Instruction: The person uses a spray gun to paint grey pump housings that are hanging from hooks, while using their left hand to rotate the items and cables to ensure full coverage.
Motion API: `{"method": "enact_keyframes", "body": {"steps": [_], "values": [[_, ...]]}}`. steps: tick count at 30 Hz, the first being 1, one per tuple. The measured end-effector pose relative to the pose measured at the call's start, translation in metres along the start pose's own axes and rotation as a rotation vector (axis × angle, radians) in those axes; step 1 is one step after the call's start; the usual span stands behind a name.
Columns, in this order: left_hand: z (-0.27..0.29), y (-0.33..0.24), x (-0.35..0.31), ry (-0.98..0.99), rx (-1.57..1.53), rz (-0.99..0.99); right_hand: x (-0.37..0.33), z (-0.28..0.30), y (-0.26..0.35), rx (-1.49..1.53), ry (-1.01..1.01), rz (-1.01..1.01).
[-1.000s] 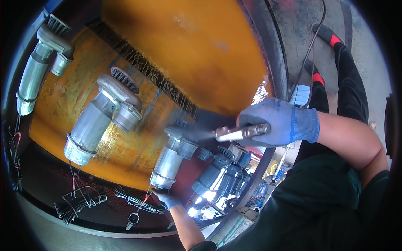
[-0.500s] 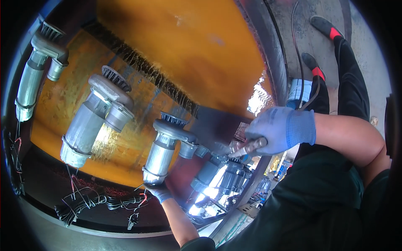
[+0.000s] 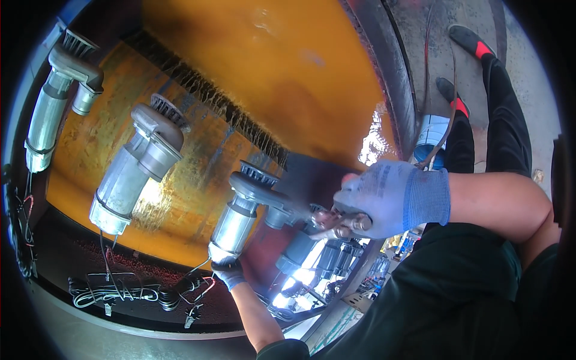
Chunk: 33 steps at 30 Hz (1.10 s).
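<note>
My left hand [image 3: 229,273], in a dark-palmed glove, is closed around the lower end of a grey motor-blower unit [image 3: 233,228]. This unit has a silver cylinder, a curved housing with a side outlet, and a finned wheel on top. In my right hand [image 3: 384,195], gloved in blue-grey, is a metal spray gun [image 3: 342,225] with round knobs at its back. Its front end is blurred and points left at the unit's housing. A larger similar unit [image 3: 123,174] and another one [image 3: 51,111] stand farther left, with wires trailing below.
Behind the units is an orange-yellow wall [image 3: 252,66] with water running down it. Bundled black cables [image 3: 114,294] lie along the dark ledge below. More units [image 3: 294,252] stand at the right. A hose [image 3: 444,144] runs near my right hand, beside a blue-white bucket [image 3: 429,138].
My right hand has moved slightly down and left with the spray gun. The held unit has tilted and shifted slightly right. The larger unit at left has turned a little.
</note>
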<state>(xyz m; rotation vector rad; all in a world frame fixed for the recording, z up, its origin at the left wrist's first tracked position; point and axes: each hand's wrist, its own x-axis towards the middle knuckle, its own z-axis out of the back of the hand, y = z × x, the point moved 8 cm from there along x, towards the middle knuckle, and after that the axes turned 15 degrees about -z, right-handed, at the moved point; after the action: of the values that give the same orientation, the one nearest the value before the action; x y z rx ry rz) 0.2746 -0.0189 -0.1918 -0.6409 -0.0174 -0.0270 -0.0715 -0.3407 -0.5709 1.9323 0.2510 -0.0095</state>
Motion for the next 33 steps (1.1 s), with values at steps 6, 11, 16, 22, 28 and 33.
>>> {"method": "enact_keyframes", "body": {"steps": [6,11,16,22,28,33], "values": [[0.055,0.02,0.031,0.244,0.403,-0.206,0.003,0.037,-0.01,0.347,-0.35,-0.02],[0.036,0.028,0.043,0.335,0.933,-0.333,-0.003,0.002,-0.022,0.015,-0.178,-0.065],[0.023,0.019,0.038,0.466,0.873,-0.458,-0.01,-0.041,-0.016,-0.033,-0.093,0.082],[0.045,0.022,0.03,0.47,1.322,-0.55,-0.02,-0.029,0.015,-0.121,-0.191,0.151],[0.076,0.039,0.047,0.486,0.753,-0.519,-0.024,-0.078,0.016,-0.113,-0.127,0.286],[0.076,0.033,0.046,0.418,0.639,-0.453,-0.009,-0.083,0.029,-0.396,-0.229,0.343]]}}
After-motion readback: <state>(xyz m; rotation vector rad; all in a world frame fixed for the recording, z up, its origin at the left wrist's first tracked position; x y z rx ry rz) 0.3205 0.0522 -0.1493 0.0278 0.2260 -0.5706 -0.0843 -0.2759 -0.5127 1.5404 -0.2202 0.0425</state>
